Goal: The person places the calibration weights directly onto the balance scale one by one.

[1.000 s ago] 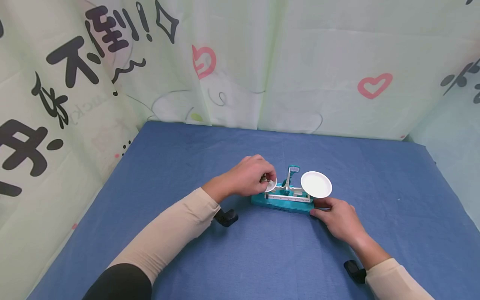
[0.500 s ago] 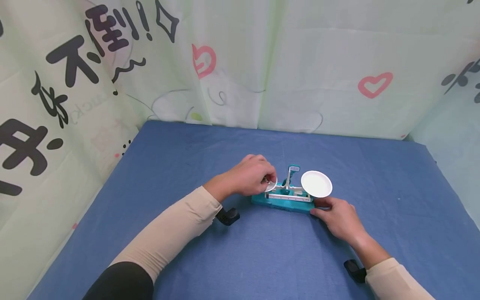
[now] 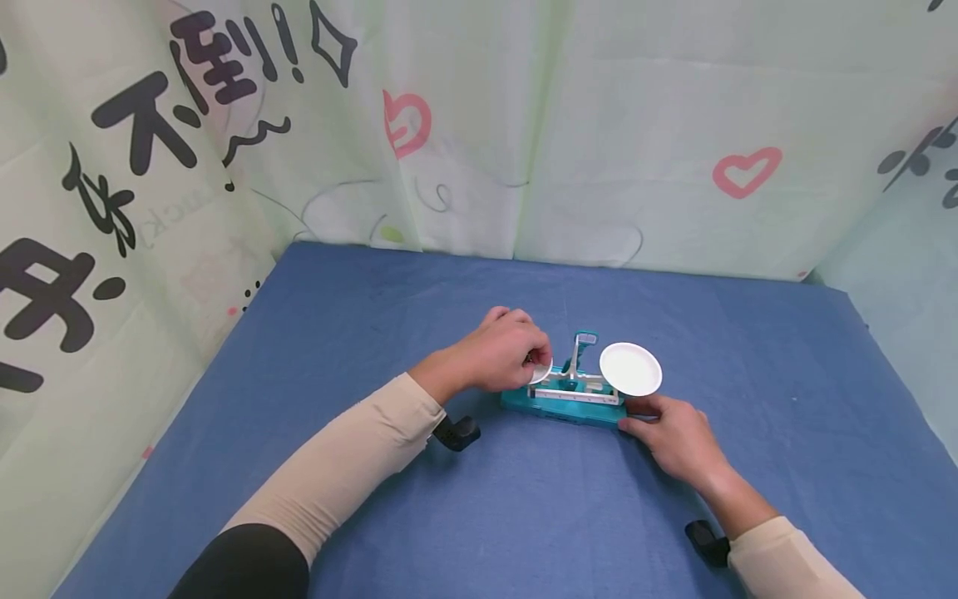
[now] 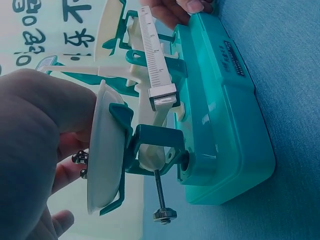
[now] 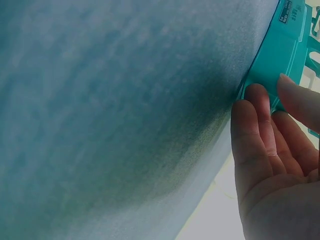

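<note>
A teal balance scale (image 3: 565, 408) with two white pans stands on the blue cloth. My left hand (image 3: 501, 349) reaches over the left pan (image 4: 107, 150), its curled fingers around a few small shiny dark metal balls (image 4: 80, 158) at the rim. The fingertips are partly hidden, so the exact grip is hard to see. My right hand (image 3: 677, 437) holds the right end of the scale's base, with the thumb (image 5: 295, 95) and fingers pressed against it. The right pan (image 3: 631, 368) is bare.
Blue cloth (image 3: 524, 516) covers the table. A printed pale curtain (image 3: 614, 125) hangs behind and at the sides. A black device (image 3: 456, 434) sits at my left wrist, another (image 3: 707, 542) at the right.
The left fingers shift very slightly at the left pan, and the small metal balls show less in the head view. My right hand and the scale stay in place.
</note>
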Action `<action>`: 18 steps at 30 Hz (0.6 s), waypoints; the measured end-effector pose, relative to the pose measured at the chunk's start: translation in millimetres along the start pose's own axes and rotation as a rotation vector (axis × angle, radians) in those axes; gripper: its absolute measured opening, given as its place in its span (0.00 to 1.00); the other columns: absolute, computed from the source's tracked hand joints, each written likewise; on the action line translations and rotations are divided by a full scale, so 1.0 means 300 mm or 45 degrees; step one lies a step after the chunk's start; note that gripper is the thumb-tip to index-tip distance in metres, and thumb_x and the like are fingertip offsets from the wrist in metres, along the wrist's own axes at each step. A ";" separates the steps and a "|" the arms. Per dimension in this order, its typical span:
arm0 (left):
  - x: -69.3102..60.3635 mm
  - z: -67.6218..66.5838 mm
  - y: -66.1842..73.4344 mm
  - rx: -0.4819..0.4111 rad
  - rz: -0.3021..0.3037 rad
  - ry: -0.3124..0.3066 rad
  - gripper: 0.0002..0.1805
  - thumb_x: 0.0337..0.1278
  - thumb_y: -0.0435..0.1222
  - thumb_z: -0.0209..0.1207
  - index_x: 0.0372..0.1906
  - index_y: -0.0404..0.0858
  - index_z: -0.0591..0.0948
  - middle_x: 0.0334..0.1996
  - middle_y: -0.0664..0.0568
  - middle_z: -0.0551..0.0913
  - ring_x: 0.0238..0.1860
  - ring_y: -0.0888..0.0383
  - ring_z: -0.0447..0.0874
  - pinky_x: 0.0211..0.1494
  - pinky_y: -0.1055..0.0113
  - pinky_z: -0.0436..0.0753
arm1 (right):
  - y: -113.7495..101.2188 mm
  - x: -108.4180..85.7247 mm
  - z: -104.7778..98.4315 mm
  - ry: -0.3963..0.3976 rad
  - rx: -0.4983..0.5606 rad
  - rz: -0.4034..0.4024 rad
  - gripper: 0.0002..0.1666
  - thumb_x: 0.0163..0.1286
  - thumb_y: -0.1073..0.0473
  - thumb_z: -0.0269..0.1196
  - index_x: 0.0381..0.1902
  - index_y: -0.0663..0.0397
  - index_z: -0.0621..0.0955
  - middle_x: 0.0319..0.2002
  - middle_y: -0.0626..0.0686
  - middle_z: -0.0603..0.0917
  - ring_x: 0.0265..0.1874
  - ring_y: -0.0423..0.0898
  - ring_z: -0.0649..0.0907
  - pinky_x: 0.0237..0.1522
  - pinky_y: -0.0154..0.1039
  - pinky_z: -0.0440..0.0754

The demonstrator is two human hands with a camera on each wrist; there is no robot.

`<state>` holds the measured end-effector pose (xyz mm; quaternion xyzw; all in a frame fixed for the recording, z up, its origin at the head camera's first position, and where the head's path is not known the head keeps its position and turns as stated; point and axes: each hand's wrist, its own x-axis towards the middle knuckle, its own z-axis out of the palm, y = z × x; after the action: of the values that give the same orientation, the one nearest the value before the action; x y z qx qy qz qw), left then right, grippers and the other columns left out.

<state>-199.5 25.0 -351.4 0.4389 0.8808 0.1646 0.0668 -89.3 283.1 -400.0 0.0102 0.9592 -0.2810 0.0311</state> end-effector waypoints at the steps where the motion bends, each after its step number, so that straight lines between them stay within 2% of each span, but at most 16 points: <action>1: 0.000 0.001 0.000 0.000 -0.003 0.003 0.13 0.64 0.29 0.54 0.38 0.50 0.84 0.38 0.66 0.82 0.57 0.59 0.70 0.69 0.50 0.57 | -0.001 0.000 -0.001 -0.001 -0.002 -0.001 0.21 0.67 0.57 0.67 0.52 0.68 0.83 0.48 0.64 0.86 0.44 0.59 0.86 0.49 0.59 0.77; 5: 0.001 0.003 -0.002 -0.005 -0.003 0.006 0.13 0.64 0.29 0.54 0.39 0.50 0.84 0.38 0.66 0.82 0.58 0.59 0.70 0.70 0.50 0.57 | -0.002 0.002 -0.004 -0.001 -0.005 -0.003 0.21 0.67 0.57 0.68 0.51 0.68 0.83 0.48 0.64 0.86 0.44 0.59 0.86 0.48 0.59 0.76; 10: -0.013 -0.001 -0.013 -0.065 -0.017 0.018 0.12 0.65 0.32 0.57 0.46 0.49 0.85 0.43 0.63 0.82 0.59 0.57 0.69 0.70 0.48 0.56 | -0.002 0.000 -0.002 -0.002 -0.007 0.007 0.21 0.66 0.57 0.67 0.52 0.68 0.83 0.48 0.64 0.86 0.43 0.59 0.86 0.48 0.59 0.77; 18: -0.091 -0.032 -0.057 -0.309 -0.080 0.163 0.15 0.63 0.34 0.63 0.53 0.40 0.84 0.51 0.54 0.83 0.59 0.52 0.71 0.66 0.50 0.64 | 0.000 0.000 0.002 -0.001 0.001 0.006 0.21 0.66 0.58 0.67 0.51 0.68 0.83 0.48 0.65 0.86 0.43 0.59 0.86 0.47 0.58 0.77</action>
<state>-198.3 -8.4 -349.1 0.3884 0.8702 0.2952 0.0681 -89.4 282.9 -400.4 0.0123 0.9590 -0.2813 0.0321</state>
